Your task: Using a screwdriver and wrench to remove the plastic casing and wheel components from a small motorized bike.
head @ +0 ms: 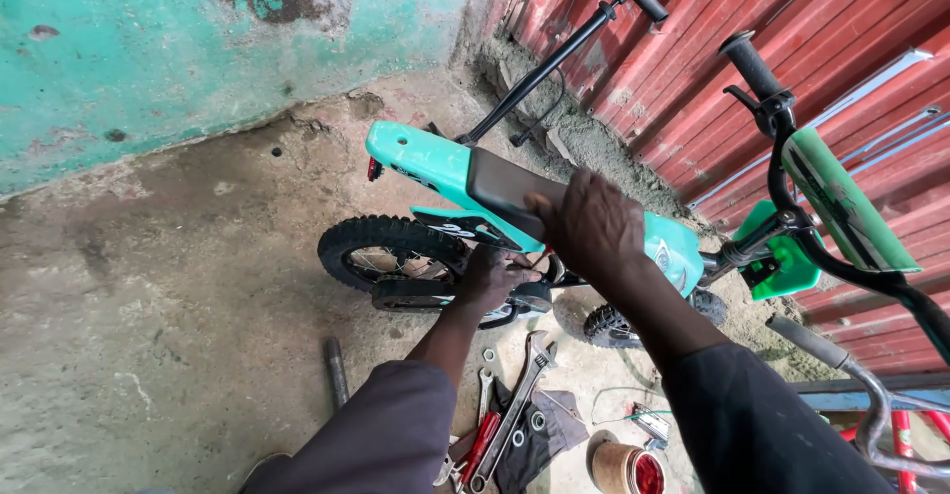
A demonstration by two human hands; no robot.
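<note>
A small green bike (554,227) stands on the concrete floor (168,286), in the corner where a green wall (148,49) meets a red corrugated wall (693,68). The right hand (592,225) lies on top of the bike, at the front end of the dark seat (500,185); its grip is spread, palm down, fingers bent over the seat's edge and the green body just ahead of it, pressing rather than clasping. The left hand (492,278) reaches lower, under the seat, beside the rear wheel (391,252) and against a small side wheel (416,294); its fingers curl inward, but whether the grip is clamped on a part there cannot be told, since the hand's back hides the fingertips. The handlebar (767,88) with its black grip rises toward the red wall, and a second side wheel (618,324) shows beneath the right forearm. On the floor near the person's knees lie tools on a dark cloth (539,435): a long wrench (520,405), a smaller spanner (485,380) just beside it, and a red-handled tool (480,446). A metal rod (336,370) lies apart to their left, and a round tin (623,466) sits to the right of the cloth. A black pump (554,58) leans against the red wall behind the bike.
</note>
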